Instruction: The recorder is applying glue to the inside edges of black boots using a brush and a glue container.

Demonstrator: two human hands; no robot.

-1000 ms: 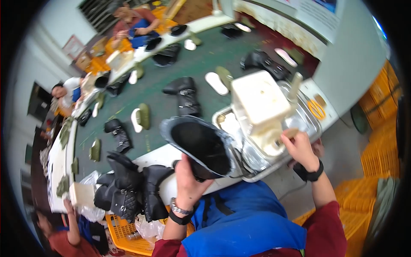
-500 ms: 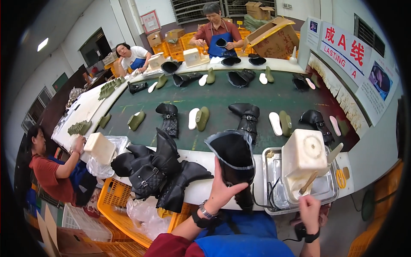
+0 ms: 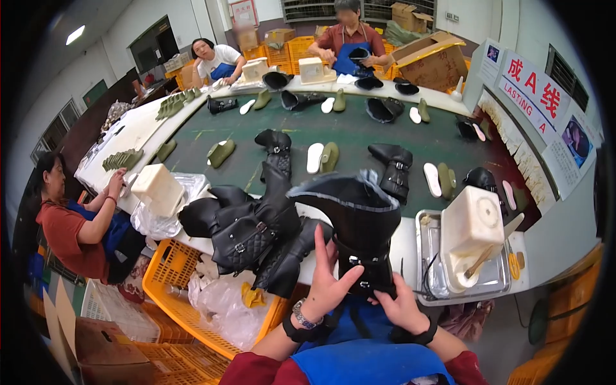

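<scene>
A green work surface (image 3: 301, 128) with a pale border spread across the view, black boots, lasts and insoles set out over it; an orange basket (image 3: 170, 269) holding clear plastic stood below its near edge; a heap of black boots (image 3: 240, 237) lay on the border, just left of the held boot (image 3: 353, 218); that boot was above the person's blue apron, its wide, pale-edged top turned upward, though its lower end was dark and partly covered, so the toe's direction could not be told; to its right sat a metal tray (image 3: 494, 279), with a white container (image 3: 471, 221) in it; the left hand (image 3: 330, 282) grasped the shaft, thumb across the front; the right hand (image 3: 401, 305) gripped the boot lower down, on its right side; beyond lay an olive last (image 3: 329, 157) beside a white insole (image 3: 315, 158); a wooden handle (image 3: 480, 260) leaned at the container's base; yellow-handled scissors (image 3: 513, 265) lay just right of the tray.
</scene>
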